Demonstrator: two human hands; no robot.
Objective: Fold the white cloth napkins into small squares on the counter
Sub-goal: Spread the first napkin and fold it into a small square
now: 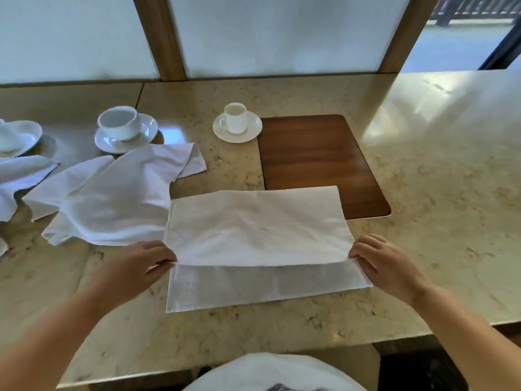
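- The napkin I am working on lies straight ahead of me at twelve o'clock on the tabletop, its far edge overlapping the near edge of a wooden mat.
- It is mid-fold: the upper layer is brought toward me, but its edge stops short, leaving a strip of the lower layer bare on my side.
- My left hand pinches the left corner of the upper layer, fingers curled on the cloth at about nine o'clock of the napkin.
- My right hand does the same at three o'clock, fingers closed on the right corner; I cannot tell how much cloth sits under each thumb.
- I judge this to be the first fold, a halving, not yet laid flat.
- Next I need to draw both corners evenly down to the near edge, match the hems, then press the crease flat before folding across toward a small square.
- If one hand leads, the edges will skew.
- At ten o'clock a loose napkin lies crumpled and unfolded, and another lies farther left; these wait their turn.
- A cup on a saucer stands at twelve o'clock beyond the mat's corner, a larger cup and saucer at eleven, both well clear of my fold.
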